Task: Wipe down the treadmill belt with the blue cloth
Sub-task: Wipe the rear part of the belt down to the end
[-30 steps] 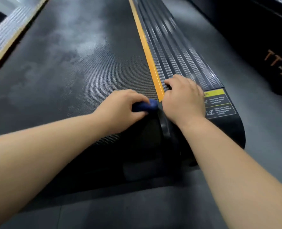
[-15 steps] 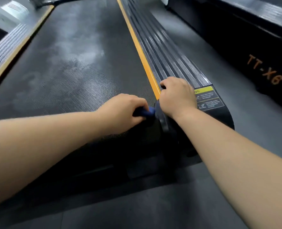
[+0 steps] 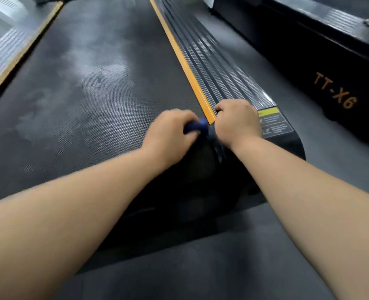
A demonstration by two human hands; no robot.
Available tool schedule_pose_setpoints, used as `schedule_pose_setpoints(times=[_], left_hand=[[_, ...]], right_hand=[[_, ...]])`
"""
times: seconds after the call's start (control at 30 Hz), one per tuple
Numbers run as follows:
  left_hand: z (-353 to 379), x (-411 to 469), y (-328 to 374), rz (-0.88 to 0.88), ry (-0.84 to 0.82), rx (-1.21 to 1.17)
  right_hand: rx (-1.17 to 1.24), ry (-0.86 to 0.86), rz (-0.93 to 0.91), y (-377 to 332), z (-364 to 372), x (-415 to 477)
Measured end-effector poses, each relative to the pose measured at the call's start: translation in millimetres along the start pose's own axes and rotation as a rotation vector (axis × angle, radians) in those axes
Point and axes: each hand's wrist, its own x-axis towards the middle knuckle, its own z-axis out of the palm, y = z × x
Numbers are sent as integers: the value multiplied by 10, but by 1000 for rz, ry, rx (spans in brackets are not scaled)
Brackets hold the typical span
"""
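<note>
The blue cloth (image 3: pixel 197 127) is a small, dark blue wad, mostly hidden; only a rounded fold pokes out. The left hand (image 3: pixel 170 135) grips it with curled fingers and presses it onto the treadmill belt (image 3: pixel 92 83) at the belt's near right corner, just beside the orange strip (image 3: pixel 185 61). The belt is dark and finely textured, with pale cloudy patches further up. The right hand (image 3: pixel 237 122) sits on the ribbed side rail (image 3: pixel 218 68), its fingers curled and seemingly hooked over the rail's inner edge, next to a yellow warning label (image 3: pixel 274 124).
</note>
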Motion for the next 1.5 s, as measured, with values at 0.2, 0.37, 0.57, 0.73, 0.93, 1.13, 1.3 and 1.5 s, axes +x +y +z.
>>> schedule_pose_setpoints(times=[0.2, 0.37, 0.57, 0.73, 0.93, 1.13, 1.3, 1.5], left_hand=[[30, -205, 63, 100, -29, 52], [-147, 135, -231, -66, 10, 46], [86, 53, -122, -65, 5, -9], [-203, -189, -194, 0, -309, -177], [-491, -150, -723, -418, -134, -307], [-410, -553, -1039, -301, -269, 120], [-443, -523, -1061, -312, -289, 108], [-458, -530, -1067, -303, -288, 91]], right_hand=[[12, -15, -72, 33, -33, -50], [-5, 4, -149, 22, -46, -151], [17, 31, -125, 33, -5, -111], [31, 131, -237, -48, -52, -167], [-3, -130, -488, -377, 118, -569], [-126, -62, -551, -630, 183, -774], [-342, -63, -254, -527, 9, -445], [-21, -66, -498, -933, 302, -923]])
